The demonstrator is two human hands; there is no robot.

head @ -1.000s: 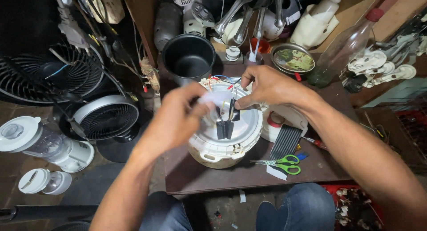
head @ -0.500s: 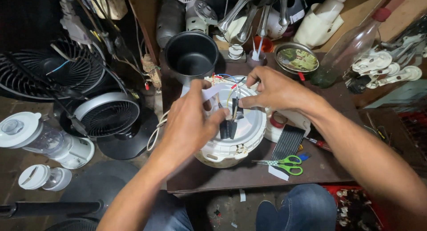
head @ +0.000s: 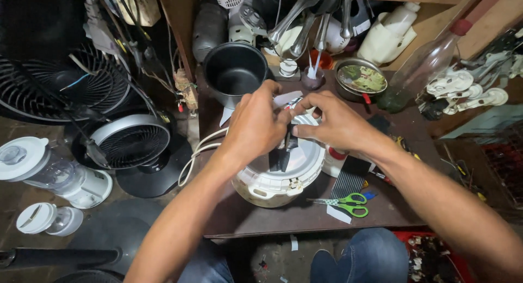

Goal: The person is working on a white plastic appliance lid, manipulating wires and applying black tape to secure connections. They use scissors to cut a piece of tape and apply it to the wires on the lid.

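While both hands meet over the upturned white rice cooker body (head: 275, 174), which sits near the front edge of the dark wooden tabletop (head: 381, 207), work centres on its exposed underside. Left hand (head: 256, 125): fingers curled, pinching a strip of black tape (head: 280, 155) that hangs down over the cooker's base. Right hand (head: 332, 122): fingers closed on the same tape from the other side, thumb pressing near the top of the strip; whether wires lie under the fingers cannot be told. Judgement on handling: the tape is light, limp and sticky, likely to fold onto itself, so best held at its free end and kept taut; the cooker shell looks rigid plastic and metal, moderately heavy, stable on its rim, best gripped by the outer wall rather than the fittings underneath. White cord (head: 199, 152) loops off the left edge of the tabletop. Green-handled scissors (head: 346, 202) lie at the front edge, just right of the cooker. Black inner pot (head: 235, 73) stands at the back, behind the hands. Fan grille (head: 131, 141) and blender jar (head: 41, 171) rest on the floor to the left.
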